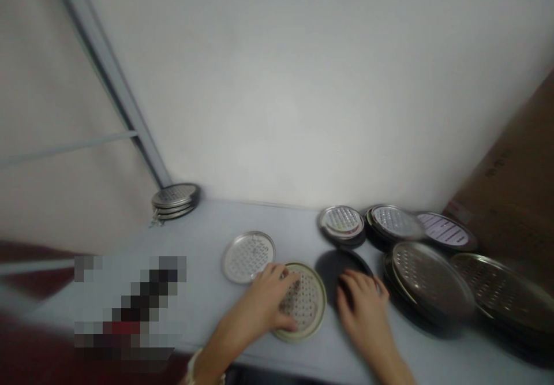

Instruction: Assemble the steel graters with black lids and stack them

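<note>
My left hand (270, 301) reaches over a round grater plate (306, 304) with a pale gold rim. Its thumb and fingers are apart, resting on the plate's left side. My right hand (363, 304) is curled over the near right part of a black round plate (335, 264), thumb to the left; what lies under the palm is hidden. Left of and behind the gold-rimmed plate, a silver round grater plate (249, 256) lies flat on the table.
Several round metal plates are stacked on the white table (208, 304): a small stack (175, 200) at back left, small stacks (341, 223) at back right, and larger stacks (433, 287) at right. A wall stands behind; a cardboard box (506, 183) is at right.
</note>
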Available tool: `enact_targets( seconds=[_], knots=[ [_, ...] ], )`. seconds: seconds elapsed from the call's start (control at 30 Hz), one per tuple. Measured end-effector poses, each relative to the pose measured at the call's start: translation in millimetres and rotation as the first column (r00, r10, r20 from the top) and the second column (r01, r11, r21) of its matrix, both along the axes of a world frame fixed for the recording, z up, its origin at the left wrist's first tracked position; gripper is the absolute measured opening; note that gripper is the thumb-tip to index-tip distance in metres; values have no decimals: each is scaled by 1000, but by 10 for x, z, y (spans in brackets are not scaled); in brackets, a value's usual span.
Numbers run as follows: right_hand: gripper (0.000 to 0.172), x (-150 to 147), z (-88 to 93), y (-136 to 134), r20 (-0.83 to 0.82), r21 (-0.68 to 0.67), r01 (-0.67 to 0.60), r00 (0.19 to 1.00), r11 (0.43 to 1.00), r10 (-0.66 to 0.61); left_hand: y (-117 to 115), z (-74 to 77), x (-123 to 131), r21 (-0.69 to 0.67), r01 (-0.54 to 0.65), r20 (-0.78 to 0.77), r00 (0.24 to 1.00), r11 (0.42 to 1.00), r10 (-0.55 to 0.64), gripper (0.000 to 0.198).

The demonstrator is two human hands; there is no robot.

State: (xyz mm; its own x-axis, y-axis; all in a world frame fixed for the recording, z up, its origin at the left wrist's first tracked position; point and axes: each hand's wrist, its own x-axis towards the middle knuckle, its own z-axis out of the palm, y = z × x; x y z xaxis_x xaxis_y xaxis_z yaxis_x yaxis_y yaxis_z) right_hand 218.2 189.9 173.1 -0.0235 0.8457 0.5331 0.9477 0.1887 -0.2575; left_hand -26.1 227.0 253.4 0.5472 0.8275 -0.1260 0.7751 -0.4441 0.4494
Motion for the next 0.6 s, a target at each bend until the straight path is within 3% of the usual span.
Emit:
enact_targets(
  seconds=[0.2,0.3,0.4,0.5,0.57,0.6],
  knots=[
    [24,14,-35,4,8,5,-10,1000,1000,10,14,30,-39,-3,59,111,992,998,-58,66],
    [24,26,-63,10,19,11,-5,1000,1000,5,111,81,-192,99,-4,163,987,995,-12,47],
    [26,32,-86,16,22,9,-6,1000,1000,5,269,49,-484,273,-223,36,974,936,222,40],
    [26,36,-107,21,16,11,-9,1000,1000,8,426,-75,-829,400,-468,-146,817,788,558,34],
    [26,42,-123,24,12,19,-13,1000,1000,13,512,-166,-1019,366,-555,-217,730,747,648,28],
    [25,46,-132,27,12,23,-16,1000,1000,16,550,-202,-1091,332,-568,-222,728,753,648,25]
  ],
)
